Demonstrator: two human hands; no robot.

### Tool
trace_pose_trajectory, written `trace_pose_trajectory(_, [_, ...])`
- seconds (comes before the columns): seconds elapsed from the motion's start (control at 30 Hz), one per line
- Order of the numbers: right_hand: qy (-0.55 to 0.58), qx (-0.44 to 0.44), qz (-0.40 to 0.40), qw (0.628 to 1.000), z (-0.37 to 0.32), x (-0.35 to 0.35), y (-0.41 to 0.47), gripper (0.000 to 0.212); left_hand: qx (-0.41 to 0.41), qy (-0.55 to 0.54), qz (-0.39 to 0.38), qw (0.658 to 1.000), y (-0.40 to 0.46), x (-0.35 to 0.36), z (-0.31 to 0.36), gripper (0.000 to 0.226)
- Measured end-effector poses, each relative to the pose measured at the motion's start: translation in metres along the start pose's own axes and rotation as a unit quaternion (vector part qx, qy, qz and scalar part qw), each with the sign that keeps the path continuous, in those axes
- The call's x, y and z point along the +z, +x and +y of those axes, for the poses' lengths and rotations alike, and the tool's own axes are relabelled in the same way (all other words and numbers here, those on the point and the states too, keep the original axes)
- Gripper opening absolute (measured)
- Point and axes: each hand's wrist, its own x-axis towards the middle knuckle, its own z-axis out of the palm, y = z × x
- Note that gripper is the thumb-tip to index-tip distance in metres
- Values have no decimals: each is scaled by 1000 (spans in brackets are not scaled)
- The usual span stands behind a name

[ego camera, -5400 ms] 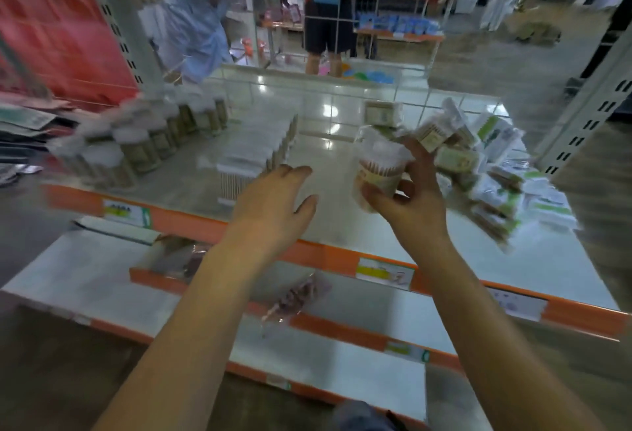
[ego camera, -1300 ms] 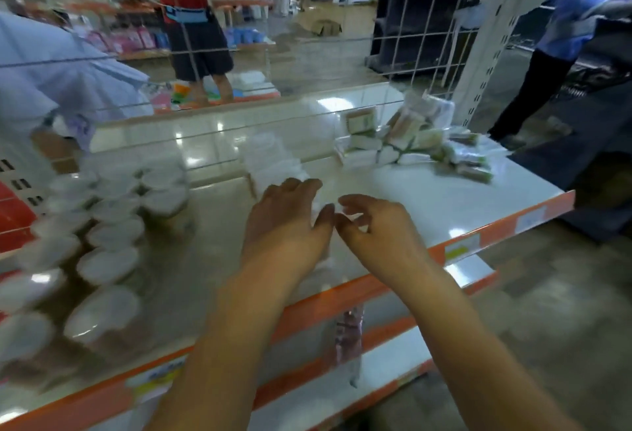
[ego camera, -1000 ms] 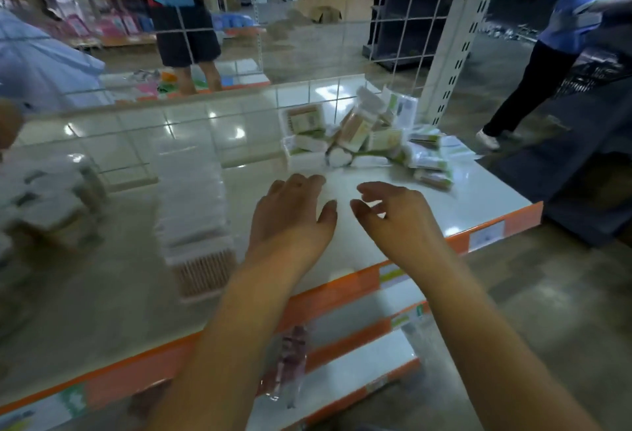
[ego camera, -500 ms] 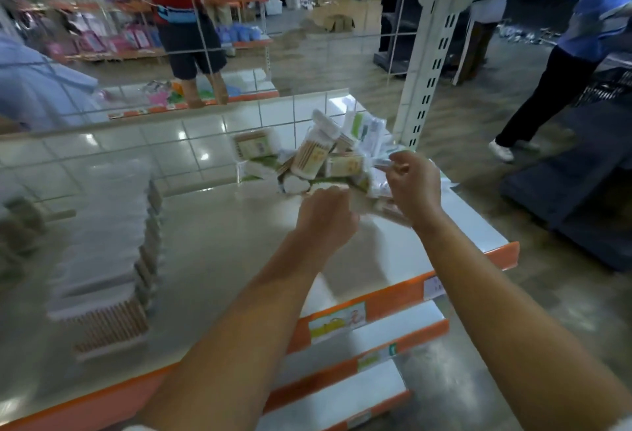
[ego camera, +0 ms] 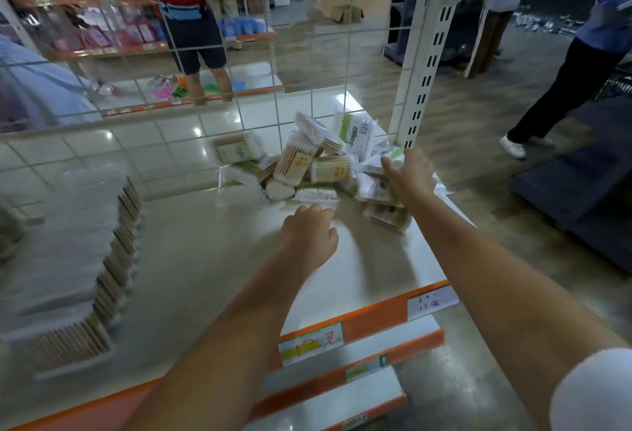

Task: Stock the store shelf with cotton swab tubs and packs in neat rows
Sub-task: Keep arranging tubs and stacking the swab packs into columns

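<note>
Packs lie in a messy pile just past both hands. The right hand rests open on the pile. The left hand is near, loosely curled and empty.

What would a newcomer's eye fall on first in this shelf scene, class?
The jumbled heap of cotton swab packs at the shelf's far right corner stands out most. The right hand rests on its right edge while the left hand hovers just before it. At left runs a neat row of swab boxes.
</note>
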Motion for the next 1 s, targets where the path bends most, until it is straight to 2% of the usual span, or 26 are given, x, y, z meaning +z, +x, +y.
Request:
trace_pose_trajectory(0.1, [-19, -10, -47, 999, 5, 3, 6, 53, -1, -15, 11, 1000, 1, 2, -3, 34])
trace_pose_trajectory(0.27, [-1, -11, -56, 998, 4, -1, 8, 60, -2, -33, 25, 999, 1, 5, -4, 35])
trace_pose_trajectory(0.57, [157, -72, 1, 985, -1, -29, -12, 53, 12, -39, -8, 999, 1, 2, -8, 40])
trace_pose_trajectory(0.77, [190, -7, 18, 982, -5, -40, -27, 60, 18, -76, 4, 997, -3, 2, -10, 39])
trace_pose_trajectory(1.0, [301, 2, 48, 952, 8, -38, -55, 37, 3, -200, 32, 979, -14, -1, -11, 34])
